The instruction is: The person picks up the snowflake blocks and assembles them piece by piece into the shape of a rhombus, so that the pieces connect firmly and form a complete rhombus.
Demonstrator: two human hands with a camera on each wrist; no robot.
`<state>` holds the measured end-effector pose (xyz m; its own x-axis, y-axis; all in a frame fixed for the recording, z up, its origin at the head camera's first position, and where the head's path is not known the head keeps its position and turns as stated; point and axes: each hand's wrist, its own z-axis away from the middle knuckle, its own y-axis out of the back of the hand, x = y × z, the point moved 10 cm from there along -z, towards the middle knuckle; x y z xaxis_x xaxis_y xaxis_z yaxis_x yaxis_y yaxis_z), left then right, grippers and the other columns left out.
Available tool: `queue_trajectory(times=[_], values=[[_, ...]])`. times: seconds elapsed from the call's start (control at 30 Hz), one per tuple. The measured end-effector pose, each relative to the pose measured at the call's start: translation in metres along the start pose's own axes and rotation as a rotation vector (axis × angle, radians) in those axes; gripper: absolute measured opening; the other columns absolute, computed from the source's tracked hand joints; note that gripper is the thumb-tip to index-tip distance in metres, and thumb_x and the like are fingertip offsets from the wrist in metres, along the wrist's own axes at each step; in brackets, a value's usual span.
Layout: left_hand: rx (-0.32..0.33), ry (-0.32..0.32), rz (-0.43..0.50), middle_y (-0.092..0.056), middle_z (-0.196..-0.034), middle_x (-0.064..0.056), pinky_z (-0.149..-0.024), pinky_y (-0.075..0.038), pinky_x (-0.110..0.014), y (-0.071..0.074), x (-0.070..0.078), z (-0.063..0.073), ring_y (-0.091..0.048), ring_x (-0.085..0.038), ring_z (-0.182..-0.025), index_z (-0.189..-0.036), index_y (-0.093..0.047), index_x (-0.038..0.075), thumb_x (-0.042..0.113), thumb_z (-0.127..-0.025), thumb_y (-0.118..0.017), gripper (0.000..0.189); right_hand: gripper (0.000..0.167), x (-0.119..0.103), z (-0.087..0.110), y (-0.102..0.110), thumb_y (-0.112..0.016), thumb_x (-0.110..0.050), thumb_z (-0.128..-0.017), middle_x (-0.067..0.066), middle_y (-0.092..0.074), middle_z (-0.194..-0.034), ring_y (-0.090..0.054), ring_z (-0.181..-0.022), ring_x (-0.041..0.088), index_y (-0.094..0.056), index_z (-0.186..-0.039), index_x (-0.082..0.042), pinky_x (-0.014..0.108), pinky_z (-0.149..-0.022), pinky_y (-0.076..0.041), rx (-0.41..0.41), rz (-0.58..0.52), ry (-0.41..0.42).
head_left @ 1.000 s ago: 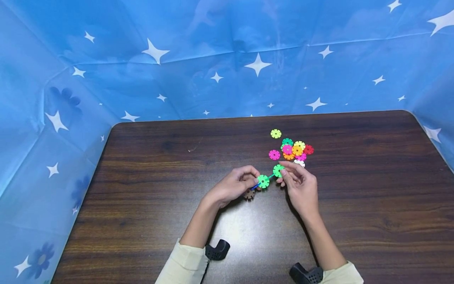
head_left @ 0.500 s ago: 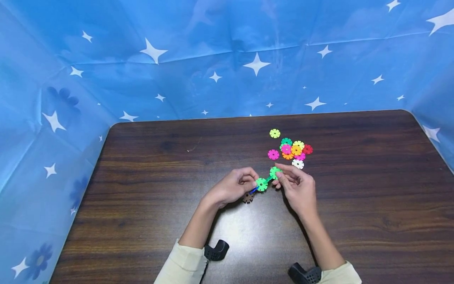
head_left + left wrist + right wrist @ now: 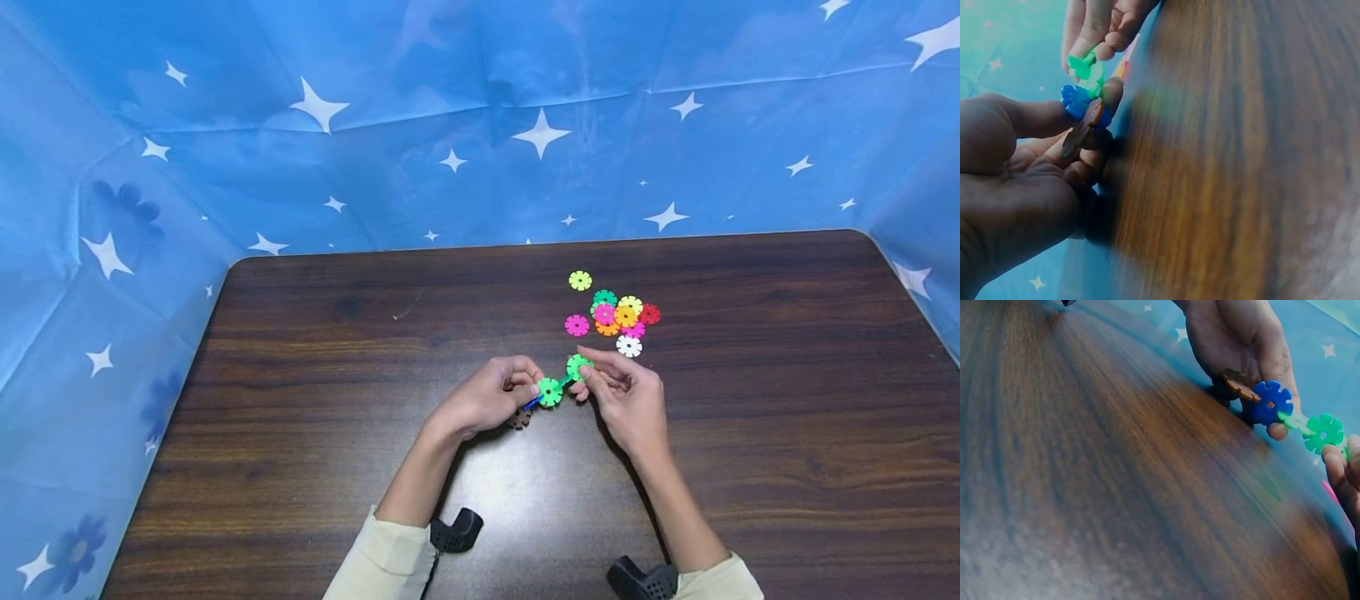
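A short chain of notched plastic discs, slotted into one another, stretches between my two hands. My left hand (image 3: 491, 398) pinches it at the blue disc (image 3: 1272, 403), with the brown disc (image 3: 1242, 386) hanging off that end beside the fingers. Past the blue one comes a light green disc (image 3: 550, 392), then a deeper green disc (image 3: 1324, 433) set crosswise, seen nearly edge-on from the head. At the far end, my right hand (image 3: 630, 396) pinches another light green disc (image 3: 577, 367) between thumb and fingers, which partly cover it.
Behind the hands, several loose discs overlap in a pile, with an orange disc (image 3: 626, 316) on top and a red disc (image 3: 650, 313) at its right. A pink disc (image 3: 577, 325), a white disc (image 3: 629, 346) and a yellow disc (image 3: 580, 281) lie around it on the wooden table (image 3: 337, 400).
My right hand has shifted left and slightly toward me with its light green disc, uncovering the white disc. The light green disc near my left hand has dipped slightly. Both hands keep their pinch.
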<state>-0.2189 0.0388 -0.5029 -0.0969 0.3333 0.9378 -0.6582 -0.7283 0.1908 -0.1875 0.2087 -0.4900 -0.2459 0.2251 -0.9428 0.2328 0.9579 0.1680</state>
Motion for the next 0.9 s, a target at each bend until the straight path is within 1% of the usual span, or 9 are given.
queue_trajectory(times=[0.13, 0.37, 0.5, 0.7, 0.83, 0.9], values=[[0.001, 0.002, -0.007, -0.066, -0.086, -0.003, -0.071, -0.046, -0.022, 0.0007, -0.0010, 0.0008, -0.053, -0.010, -0.072, -0.113, -0.066, -0.005, -0.002, -0.107, -0.057, 0.012, 0.024, -0.0016, 0.0006, -0.0014, -0.074, 0.010, -0.095, 0.032, -0.078, -0.102, -0.074, -0.071, -0.005, -0.074, -0.119, 0.012, 0.012, -0.067, -0.060, -0.007, -0.020, 0.009], [-0.009, -0.006, -0.017, -0.064, -0.084, -0.002, -0.071, -0.044, -0.022, 0.0011, -0.0011, 0.0003, -0.050, -0.010, -0.072, -0.113, -0.066, -0.005, -0.002, -0.106, -0.056, 0.012, 0.026, 0.0002, 0.0016, -0.0039, -0.074, 0.010, -0.095, 0.033, -0.077, -0.094, -0.074, -0.067, 0.000, -0.073, -0.121, 0.013, 0.017, -0.065, -0.062, -0.032, -0.066, -0.020], [-0.007, -0.007, -0.024, -0.064, -0.083, -0.001, -0.072, -0.044, -0.022, 0.0012, -0.0006, 0.0004, -0.050, -0.010, -0.072, -0.113, -0.067, -0.005, -0.002, -0.106, -0.057, 0.013, 0.026, 0.0002, 0.0021, -0.0043, -0.073, 0.011, -0.095, 0.034, -0.077, -0.095, -0.075, -0.066, 0.001, -0.072, -0.121, 0.015, 0.018, -0.066, -0.063, -0.039, -0.087, -0.022], [0.001, -0.022, -0.038, -0.066, -0.085, -0.004, -0.075, -0.046, -0.023, 0.0011, 0.0000, 0.0007, -0.051, -0.009, -0.073, -0.112, -0.068, -0.005, -0.002, -0.106, -0.057, 0.012, 0.025, 0.0024, 0.0022, -0.0055, -0.070, 0.013, -0.096, 0.038, -0.074, -0.094, -0.076, -0.064, 0.006, -0.070, -0.121, 0.018, 0.023, -0.064, -0.064, -0.051, -0.154, -0.038], [0.002, -0.031, -0.045, -0.069, -0.087, -0.006, -0.078, -0.047, -0.023, 0.0018, 0.0006, 0.0011, -0.053, -0.009, -0.074, -0.111, -0.068, -0.005, -0.001, -0.105, -0.058, 0.012, 0.025, 0.0036, 0.0026, -0.0068, -0.070, 0.013, -0.097, 0.039, -0.073, -0.095, -0.077, -0.064, 0.007, -0.069, -0.121, 0.019, 0.025, -0.065, -0.065, -0.060, -0.172, -0.054], [0.001, -0.030, -0.046, -0.069, -0.087, -0.006, -0.077, -0.046, -0.023, 0.0019, 0.0004, 0.0011, -0.053, -0.010, -0.074, -0.111, -0.068, -0.005, -0.001, -0.105, -0.058, 0.012, 0.025, 0.0033, 0.0029, -0.0073, -0.070, 0.013, -0.097, 0.040, -0.073, -0.097, -0.077, -0.064, 0.008, -0.069, -0.120, 0.020, 0.025, -0.066, -0.065, -0.065, -0.178, -0.057]])
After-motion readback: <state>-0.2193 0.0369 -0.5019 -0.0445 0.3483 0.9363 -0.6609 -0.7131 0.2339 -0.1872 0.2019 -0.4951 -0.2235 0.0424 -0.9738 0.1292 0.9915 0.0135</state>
